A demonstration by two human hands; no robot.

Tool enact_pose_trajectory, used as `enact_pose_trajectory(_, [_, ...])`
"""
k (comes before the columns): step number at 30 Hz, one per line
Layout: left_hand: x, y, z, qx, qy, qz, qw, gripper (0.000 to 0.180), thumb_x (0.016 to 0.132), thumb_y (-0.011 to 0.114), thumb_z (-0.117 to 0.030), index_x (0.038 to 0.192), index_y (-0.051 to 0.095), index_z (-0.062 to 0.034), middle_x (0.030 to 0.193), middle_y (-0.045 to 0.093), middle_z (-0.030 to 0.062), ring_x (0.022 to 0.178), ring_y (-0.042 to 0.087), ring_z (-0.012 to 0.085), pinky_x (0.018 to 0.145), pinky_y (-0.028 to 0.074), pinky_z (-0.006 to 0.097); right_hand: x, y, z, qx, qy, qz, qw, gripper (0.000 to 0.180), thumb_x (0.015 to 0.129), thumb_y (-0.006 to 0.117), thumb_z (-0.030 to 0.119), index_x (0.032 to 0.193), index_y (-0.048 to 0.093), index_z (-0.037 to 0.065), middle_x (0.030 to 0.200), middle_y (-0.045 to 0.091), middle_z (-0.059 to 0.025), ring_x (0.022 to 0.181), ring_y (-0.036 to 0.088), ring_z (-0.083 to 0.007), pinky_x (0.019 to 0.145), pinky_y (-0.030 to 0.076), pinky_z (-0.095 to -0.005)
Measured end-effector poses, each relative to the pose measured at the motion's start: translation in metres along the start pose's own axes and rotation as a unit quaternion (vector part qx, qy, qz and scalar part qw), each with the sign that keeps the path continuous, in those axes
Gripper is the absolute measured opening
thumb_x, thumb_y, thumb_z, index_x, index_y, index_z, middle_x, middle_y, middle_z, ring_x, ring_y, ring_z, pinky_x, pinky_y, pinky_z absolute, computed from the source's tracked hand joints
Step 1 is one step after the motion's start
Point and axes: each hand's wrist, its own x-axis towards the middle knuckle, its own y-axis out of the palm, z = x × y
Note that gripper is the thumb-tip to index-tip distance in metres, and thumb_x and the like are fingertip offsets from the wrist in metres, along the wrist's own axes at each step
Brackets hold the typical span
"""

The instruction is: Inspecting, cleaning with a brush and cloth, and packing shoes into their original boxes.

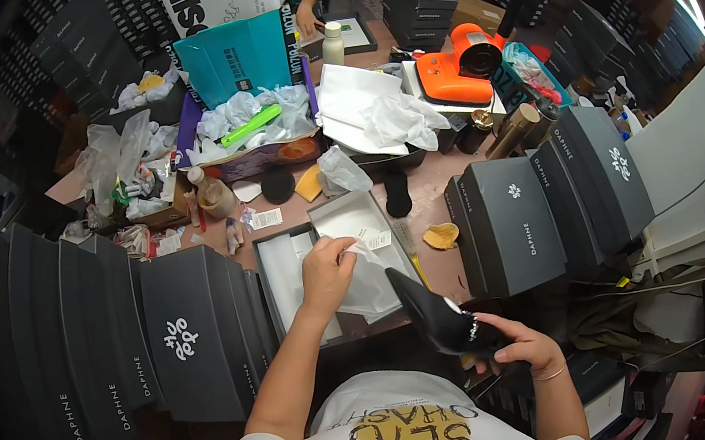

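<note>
Black pointed shoe (438, 317) (jewelled trim)

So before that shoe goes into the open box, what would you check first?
1. Right hand grips the shoe: ok.
2. Left hand holds the tissue paper: ok.
3. Open box within reach on the table: ok.
4. Paper spread flat in the box: not ok, it is bunched.
5. Second shoe already in the box: cannot tell.
</note>
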Motion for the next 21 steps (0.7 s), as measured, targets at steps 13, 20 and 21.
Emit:
enact_pose_trajectory(13, [-0.084,0.013,-0.059,-0.072,-0.015,0.073,0.995,0.022,0.078,0.061,-0.003,0.098,0.069,-0.0002,0.074,0.063,0.0051,0.065,0.053,0.0094,0.060,0.044,0.024,0.036,0.019,-0.104,0.550,0.015,0.062,0.833,0.040,0.090,0.048,0.025,0.120,0.042,-0.001,0.108,0.053,-0.0159,0.080,0.052,-0.0252,0.050,0.050,-0.0274])
enact_pose_trajectory(20, [-0.144,0.064,-0.083,-0.093,-0.049,0.119,0.987,0.019,0.082,0.060,-0.008,0.095,0.068,0.0028,0.076,0.066,0.0062,0.068,0.059,0.0104,0.063,0.046,0.025,-0.027,0.005,-0.139,0.594,0.004,0.082,0.800,0.039,0.091,0.045,0.025,0.119,0.042,-0.002,0.110,0.051,-0.0178,0.079,0.049,-0.0256,0.050,0.050,-0.0283])
enact_pose_trajectory(21, [-0.152,0.071,-0.089,-0.092,-0.048,0.126,0.987,0.018,0.082,0.061,-0.008,0.095,0.068,0.0030,0.076,0.066,0.0064,0.068,0.059,0.0106,0.063,0.047,0.025,-0.032,0.002,-0.142,0.596,0.000,0.088,0.798,0.038,0.091,0.045,0.024,0.118,0.042,-0.002,0.112,0.050,-0.0184,0.079,0.048,-0.0257,0.051,0.049,-0.0286])
